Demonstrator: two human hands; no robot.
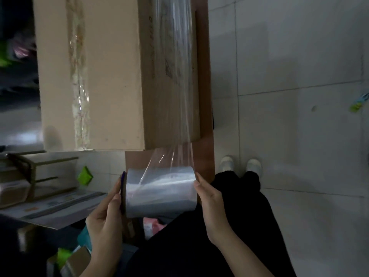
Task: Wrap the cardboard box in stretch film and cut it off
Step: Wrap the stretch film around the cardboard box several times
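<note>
Hands held a roll of stretch film (160,191) level in front of you, one at each end. Your left hand (105,218) cupped the roll's left end, fingers curled over the dark rim of its core. Your right hand (209,200) pressed against the right end, fingertips (197,183) touching the edge of the wound film. Both hands were closed on the roll, with the roll between them.

From the top of the roll a clear sheet of film (171,156) stretched up and away from you to the cardboard box (111,76). The box stood tall just beyond the roll, filling the upper middle of the view. Its pale face was turned to the left, with a wrinkled strip of clear tape (78,76) running down it. Its darker brown face was on the right, and the film lay flat along that face in a shiny, streaky band.

The box rested on a reddish-brown tabletop (205,96), visible along its right side and below its near edge. To the right lay a grey tiled floor (299,116). Your white shoes (239,165) and dark trousers (229,226) showed below the roll. To the left were flattened cardboard sheets (50,206) and a bright green object (84,175), too blurred to identify.
</note>
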